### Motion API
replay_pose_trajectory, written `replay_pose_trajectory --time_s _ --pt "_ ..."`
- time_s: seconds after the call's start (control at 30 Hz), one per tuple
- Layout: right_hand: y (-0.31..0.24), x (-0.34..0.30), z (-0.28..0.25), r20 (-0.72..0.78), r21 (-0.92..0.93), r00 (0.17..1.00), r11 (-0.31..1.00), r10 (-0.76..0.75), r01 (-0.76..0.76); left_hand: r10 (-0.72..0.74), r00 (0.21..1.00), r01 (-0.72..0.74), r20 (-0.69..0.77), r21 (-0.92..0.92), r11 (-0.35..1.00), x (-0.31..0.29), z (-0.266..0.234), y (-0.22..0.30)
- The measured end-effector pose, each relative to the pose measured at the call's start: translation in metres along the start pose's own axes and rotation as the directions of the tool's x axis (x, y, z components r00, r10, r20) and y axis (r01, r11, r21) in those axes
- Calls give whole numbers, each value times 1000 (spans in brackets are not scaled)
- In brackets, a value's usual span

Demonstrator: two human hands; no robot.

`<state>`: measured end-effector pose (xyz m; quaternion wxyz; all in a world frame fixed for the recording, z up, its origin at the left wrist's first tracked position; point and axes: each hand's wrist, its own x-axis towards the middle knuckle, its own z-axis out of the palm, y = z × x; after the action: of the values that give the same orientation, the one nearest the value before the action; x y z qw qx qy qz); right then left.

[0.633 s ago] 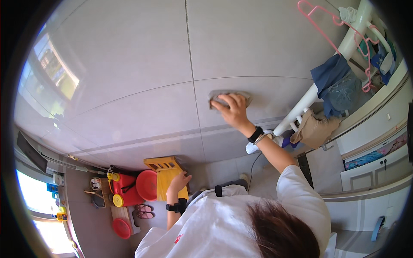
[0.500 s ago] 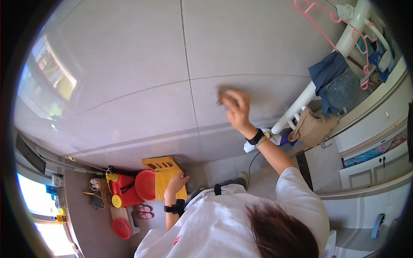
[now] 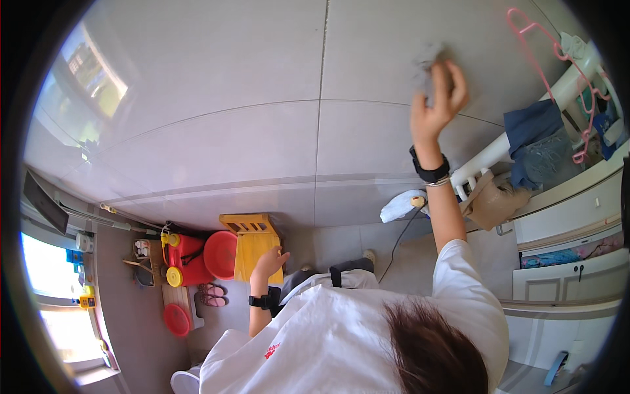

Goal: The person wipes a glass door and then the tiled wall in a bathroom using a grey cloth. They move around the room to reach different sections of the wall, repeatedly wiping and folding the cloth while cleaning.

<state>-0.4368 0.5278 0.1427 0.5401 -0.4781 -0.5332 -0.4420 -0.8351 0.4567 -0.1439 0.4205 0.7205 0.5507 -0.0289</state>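
My right hand (image 3: pixel 440 102) is raised against the grey tiled wall (image 3: pixel 374 59), its fingers bent over a small crumpled grey cloth (image 3: pixel 430 54). Hand and cloth are blurred by motion, and part of the cloth is hidden by the fingers. Low on the left, my left hand (image 3: pixel 268 264) hangs in front of a yellow wooden chair (image 3: pixel 246 253), holding nothing, with its fingers loosely apart. I cannot tell whether it touches the chair.
A white pipe (image 3: pixel 485 154) with blue cloths (image 3: pixel 535 128) and a pink hanger (image 3: pixel 535 26) stands at the right. Red basins (image 3: pixel 220 255) and a red sprayer tank (image 3: pixel 190 259) are left of the chair. A dark cord (image 3: pixel 397 243) lies on the floor.
My right hand has moved up and to the right across the wall with the cloth. The left hand stays by the chair. The whole view has shifted slightly.
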Motion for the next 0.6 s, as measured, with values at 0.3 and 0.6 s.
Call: replay_pose_trajectory --time_s 0.3,0.6 --pt "-41 -169 26 432 232 740 856 -516 462 -55 998 54 -26 -30 998 -10 5 -4" --pt "-37 -298 -10 795 449 416 890 -441 86 -94 995 94 -34 -15 995 -24 9 -14"
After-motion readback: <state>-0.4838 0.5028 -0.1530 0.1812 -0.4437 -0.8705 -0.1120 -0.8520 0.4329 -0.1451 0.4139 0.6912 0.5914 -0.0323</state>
